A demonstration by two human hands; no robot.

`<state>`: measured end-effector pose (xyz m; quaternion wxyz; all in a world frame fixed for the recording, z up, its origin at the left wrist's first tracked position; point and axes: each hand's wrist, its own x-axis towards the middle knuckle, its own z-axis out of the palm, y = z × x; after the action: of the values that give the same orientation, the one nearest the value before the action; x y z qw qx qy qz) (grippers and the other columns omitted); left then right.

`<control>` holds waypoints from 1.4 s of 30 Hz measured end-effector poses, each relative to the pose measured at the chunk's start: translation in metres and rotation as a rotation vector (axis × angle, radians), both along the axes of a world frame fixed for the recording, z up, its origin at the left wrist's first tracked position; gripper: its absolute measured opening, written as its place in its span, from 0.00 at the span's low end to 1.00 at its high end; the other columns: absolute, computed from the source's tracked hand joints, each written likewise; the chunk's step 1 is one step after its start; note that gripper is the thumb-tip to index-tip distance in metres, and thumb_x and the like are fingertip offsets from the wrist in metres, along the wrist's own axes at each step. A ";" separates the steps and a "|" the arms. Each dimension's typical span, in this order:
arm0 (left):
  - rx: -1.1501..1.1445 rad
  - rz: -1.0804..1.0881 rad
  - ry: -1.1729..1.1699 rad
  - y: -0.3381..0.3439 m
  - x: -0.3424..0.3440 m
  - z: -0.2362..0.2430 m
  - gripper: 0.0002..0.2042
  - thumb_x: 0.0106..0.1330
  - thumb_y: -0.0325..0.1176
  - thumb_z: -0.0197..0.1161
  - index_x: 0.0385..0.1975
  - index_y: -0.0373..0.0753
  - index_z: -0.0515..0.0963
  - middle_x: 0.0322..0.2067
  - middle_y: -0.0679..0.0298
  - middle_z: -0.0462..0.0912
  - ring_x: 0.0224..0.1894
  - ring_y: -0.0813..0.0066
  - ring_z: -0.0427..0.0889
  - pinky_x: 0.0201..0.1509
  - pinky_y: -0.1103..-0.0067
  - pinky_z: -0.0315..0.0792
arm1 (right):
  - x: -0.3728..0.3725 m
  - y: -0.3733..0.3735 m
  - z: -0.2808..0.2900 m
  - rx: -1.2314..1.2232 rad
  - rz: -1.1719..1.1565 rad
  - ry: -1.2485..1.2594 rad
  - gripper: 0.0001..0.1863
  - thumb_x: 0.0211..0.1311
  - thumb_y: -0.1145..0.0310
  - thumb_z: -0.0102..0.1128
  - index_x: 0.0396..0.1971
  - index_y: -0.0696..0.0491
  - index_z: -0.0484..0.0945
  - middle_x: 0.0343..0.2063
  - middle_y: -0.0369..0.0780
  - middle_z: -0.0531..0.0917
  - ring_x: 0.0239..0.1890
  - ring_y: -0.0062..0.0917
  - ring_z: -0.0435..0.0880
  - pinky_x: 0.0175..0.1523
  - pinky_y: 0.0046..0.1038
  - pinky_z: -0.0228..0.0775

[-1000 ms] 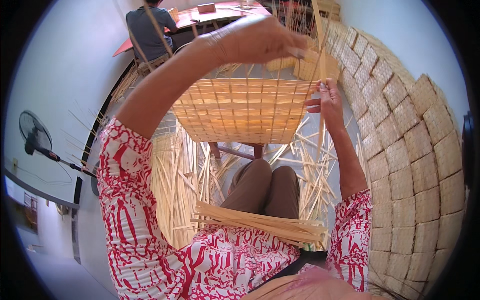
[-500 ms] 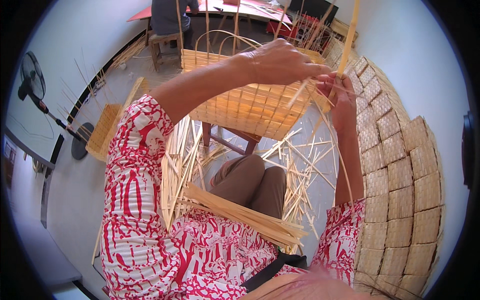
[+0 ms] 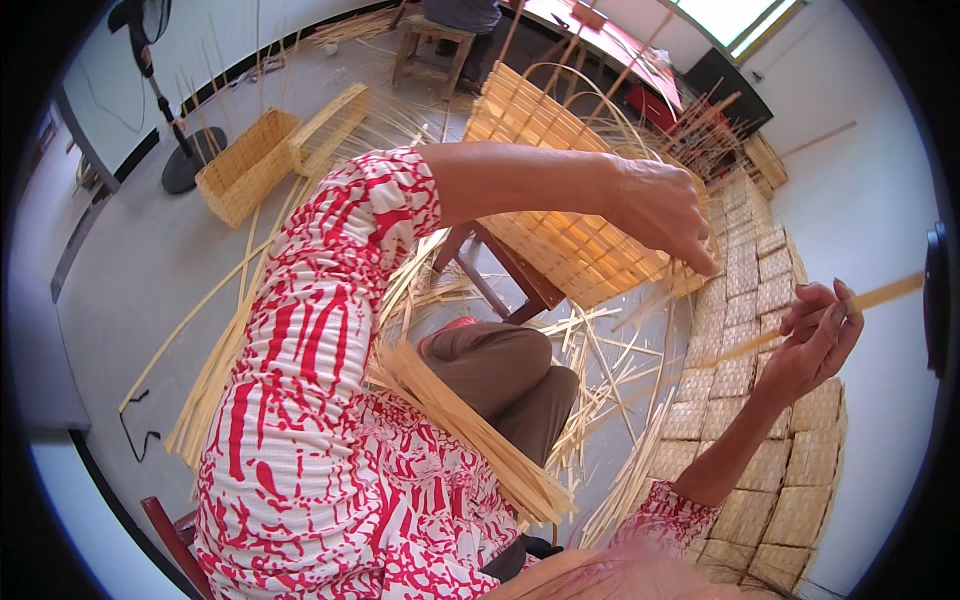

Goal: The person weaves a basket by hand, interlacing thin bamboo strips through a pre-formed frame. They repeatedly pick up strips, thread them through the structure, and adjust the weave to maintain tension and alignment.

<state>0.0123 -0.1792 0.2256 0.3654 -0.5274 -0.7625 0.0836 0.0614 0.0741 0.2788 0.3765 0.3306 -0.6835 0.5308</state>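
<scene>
Right of centre, the left hand (image 3: 665, 210) reaches across with fingers bent down onto the lower edge of a half-woven bamboo mat (image 3: 560, 200), gripping the strips there; the mat rests tilted on a small wooden stool (image 3: 505, 275) in the upper middle of the frame. At the right edge, the right hand (image 3: 815, 345) is closed around one long bamboo strip (image 3: 850, 303) — it slants up toward the rim. A bundle of strips (image 3: 470, 430) lies across the person's lap, low centre. Stacked woven panels (image 3: 745, 300) line the right side. Upper left, a woven basket (image 3: 250, 170) stands on the floor beside a standing fan (image 3: 170, 100).
</scene>
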 end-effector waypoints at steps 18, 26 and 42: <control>-0.014 -0.071 0.034 0.000 0.006 -0.021 0.17 0.63 0.31 0.57 0.52 0.55 0.69 0.25 0.68 0.79 0.27 0.64 0.85 0.20 0.70 0.72 | -0.078 -0.035 -0.049 1.103 -0.469 0.106 0.04 0.65 0.74 0.50 0.35 0.56 0.74 0.28 0.51 0.81 0.29 0.49 0.81 0.32 0.46 0.70; 0.218 -0.038 -0.119 -0.010 0.001 0.012 0.20 0.67 0.53 0.56 0.56 0.57 0.71 0.28 0.68 0.81 0.29 0.64 0.85 0.26 0.69 0.77 | -0.129 -0.002 -0.050 1.164 -0.042 -0.063 0.08 0.67 0.70 0.54 0.41 0.54 0.78 0.32 0.41 0.81 0.29 0.33 0.81 0.32 0.34 0.73; 1.212 0.278 -0.034 -0.232 -0.065 -0.060 0.12 0.65 0.39 0.66 0.40 0.38 0.85 0.25 0.61 0.85 0.32 0.75 0.86 0.37 0.78 0.79 | -0.155 0.071 -0.078 0.614 0.140 -0.526 0.09 0.71 0.77 0.53 0.48 0.58 0.77 0.38 0.37 0.84 0.41 0.19 0.81 0.50 0.24 0.76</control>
<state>-0.0530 -0.4109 0.1659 0.5733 -0.1235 -0.7416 -0.3258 -0.0931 0.1449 0.2009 0.0359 0.3265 -0.8589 0.3929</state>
